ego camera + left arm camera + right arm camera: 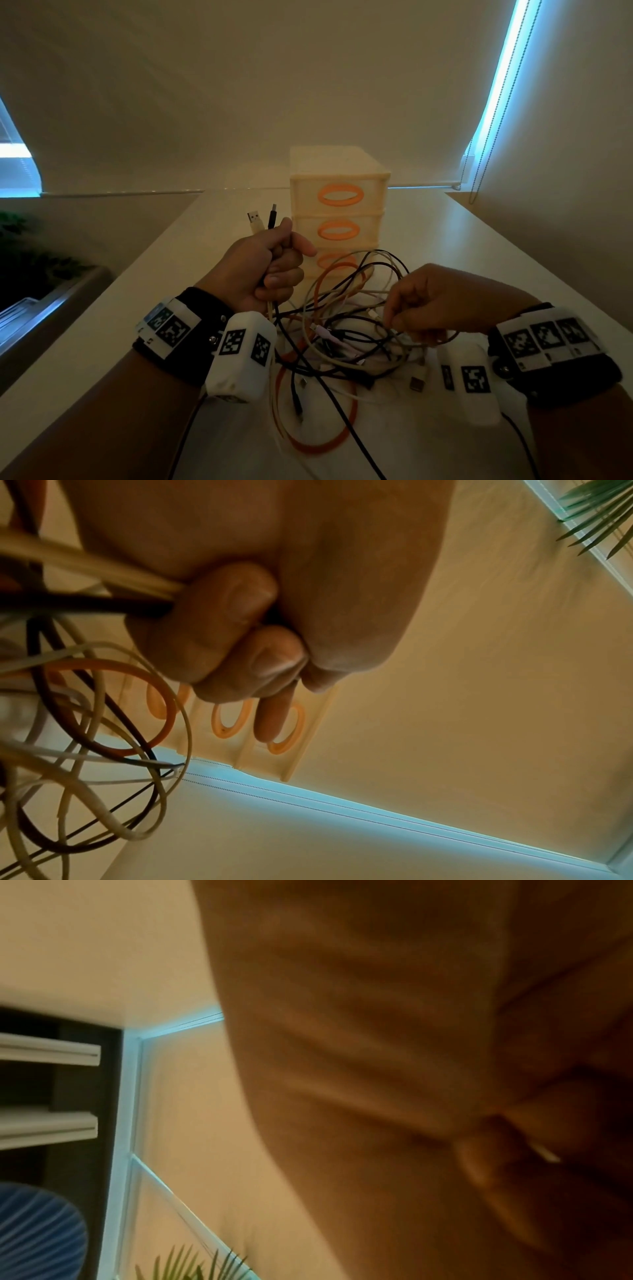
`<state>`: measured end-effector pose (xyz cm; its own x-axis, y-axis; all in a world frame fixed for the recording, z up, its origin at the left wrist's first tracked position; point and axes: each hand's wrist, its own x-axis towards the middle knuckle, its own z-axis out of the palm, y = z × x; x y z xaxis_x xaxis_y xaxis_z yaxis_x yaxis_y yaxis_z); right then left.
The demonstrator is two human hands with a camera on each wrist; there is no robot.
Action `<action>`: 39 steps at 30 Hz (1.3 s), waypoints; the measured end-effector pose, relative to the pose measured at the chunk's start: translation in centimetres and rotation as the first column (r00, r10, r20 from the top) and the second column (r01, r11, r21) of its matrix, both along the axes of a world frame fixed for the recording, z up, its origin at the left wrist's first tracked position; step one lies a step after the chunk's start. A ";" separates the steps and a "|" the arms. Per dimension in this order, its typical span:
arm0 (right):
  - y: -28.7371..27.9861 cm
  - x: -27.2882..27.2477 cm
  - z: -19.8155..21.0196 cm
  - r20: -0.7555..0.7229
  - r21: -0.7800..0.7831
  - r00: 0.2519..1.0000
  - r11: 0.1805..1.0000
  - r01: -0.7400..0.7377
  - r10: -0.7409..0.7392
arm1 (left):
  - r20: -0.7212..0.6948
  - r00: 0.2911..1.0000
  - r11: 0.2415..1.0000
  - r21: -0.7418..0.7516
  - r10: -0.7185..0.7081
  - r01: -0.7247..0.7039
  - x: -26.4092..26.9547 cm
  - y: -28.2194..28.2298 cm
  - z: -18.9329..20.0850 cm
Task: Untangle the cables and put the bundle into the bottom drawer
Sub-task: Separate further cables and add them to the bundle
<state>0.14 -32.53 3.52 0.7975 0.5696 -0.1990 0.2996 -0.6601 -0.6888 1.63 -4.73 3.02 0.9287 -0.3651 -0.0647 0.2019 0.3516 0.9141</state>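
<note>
A tangle of white, black and orange cables (342, 329) lies on the white table (479, 240) in front of a cream three-drawer unit (337, 202) with orange ring handles. Its bottom drawer (337, 262) is closed and partly hidden by cable loops. My left hand (270, 267) is raised in a fist around two cables, a white USB plug (255, 221) and a black plug (272, 217) sticking up from it. In the left wrist view the curled fingers (219, 620) clamp white and black strands (103, 588). My right hand (438, 305) pinches a thin pale cable in the tangle.
The drawer unit stands at the table's far middle, against a drawn blind. A beaded blind cord (479, 144) hangs at the right. A dark planter ledge (41, 298) lies left of the table. Wrist camera leads trail off the near edge.
</note>
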 end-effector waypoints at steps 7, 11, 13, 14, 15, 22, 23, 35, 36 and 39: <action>-0.7 -0.3 0.1 -0.045 -0.132 0.999 0.991 -0.012 0.006 | -0.010 0.999 1.000 -0.004 -0.031 0.031 0.3 0.1 -0.2; -0.8 -0.3 0.0 0.099 -0.210 0.994 0.977 -0.033 0.055 | -0.013 0.999 1.000 -0.006 -0.030 0.030 0.4 0.2 -0.4; -0.8 -0.5 0.0 0.158 -0.301 0.984 0.953 -0.031 0.082 | -0.018 1.000 1.000 -0.011 -0.025 0.025 0.3 0.1 -0.4; -0.7 -0.7 -0.1 0.184 -0.349 0.978 0.937 -0.027 0.096 | -0.020 1.000 1.000 -0.014 -0.020 0.019 0.3 0.1 -0.4; -0.6 -1.0 -0.3 0.211 -0.392 0.971 0.920 -0.021 0.112 | -0.021 1.000 1.000 -0.016 -0.015 0.015 0.3 0.1 -0.4; -1.0 -1.5 -0.9 0.249 -0.430 0.957 0.902 -0.027 0.147 | -0.013 1.000 1.000 -0.008 -0.009 0.009 0.2 -0.1 -0.4; -0.9 -1.3 -0.9 0.252 -0.441 0.954 0.897 -0.034 0.161 | -0.013 1.000 1.000 -0.008 -0.007 0.007 0.1 0.0 -0.3; -1.6 -0.9 -1.0 0.209 -0.313 0.970 0.948 -0.058 0.128 | -0.021 1.000 1.000 -0.019 0.004 -0.004 0.2 0.0 -0.3; -1.7 -0.8 -0.9 0.194 -0.295 0.974 0.954 -0.058 0.119 | -0.022 1.000 1.000 -0.022 0.004 -0.004 0.2 0.0 -0.3; -1.7 -0.7 -1.0 0.206 -0.218 0.974 0.975 -0.050 0.096 | -0.024 1.000 1.000 -0.024 0.016 -0.017 0.1 0.1 -0.2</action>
<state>-0.51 -34.23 2.48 0.7923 0.5916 -0.1492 0.4777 -0.7536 -0.4516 1.77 -4.63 2.81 0.9328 -0.3518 -0.0779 0.2174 0.3773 0.9002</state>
